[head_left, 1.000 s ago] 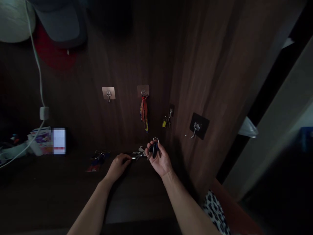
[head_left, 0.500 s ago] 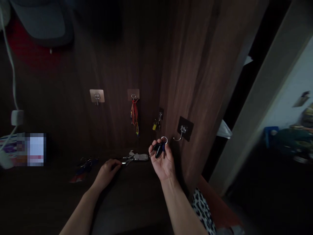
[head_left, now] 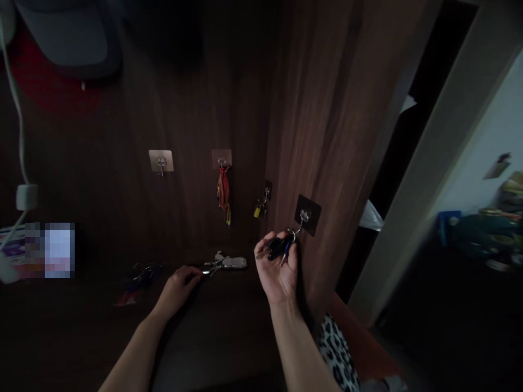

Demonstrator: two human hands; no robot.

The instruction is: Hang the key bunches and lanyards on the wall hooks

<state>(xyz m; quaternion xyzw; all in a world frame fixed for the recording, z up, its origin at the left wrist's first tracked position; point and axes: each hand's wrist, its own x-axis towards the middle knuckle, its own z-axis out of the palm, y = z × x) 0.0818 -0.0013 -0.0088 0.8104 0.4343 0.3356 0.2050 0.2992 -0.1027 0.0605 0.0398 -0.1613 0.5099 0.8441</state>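
Note:
My right hand [head_left: 278, 268] is raised and closed on a dark key fob [head_left: 279, 245] with a metal ring, held right at the tip of the black-backed wall hook [head_left: 304, 219] on the side panel. My left hand [head_left: 176, 287] rests on the dark shelf with its fingers curled, fingertips just left of a bunch of keys with a silver fob [head_left: 225, 263]. I cannot make out whether anything is inside the left fingers.
On the wooden back panel hang an empty hook [head_left: 160, 162], a hook with a red lanyard [head_left: 223, 191] and a small hook with yellow-tagged keys [head_left: 260, 206]. Another key bundle [head_left: 138, 276] lies on the shelf at left. A doorway opens at right.
My right hand has carried the key fob up and to the right, from beside the keys on the shelf to the black hook. The left hand has stayed put.

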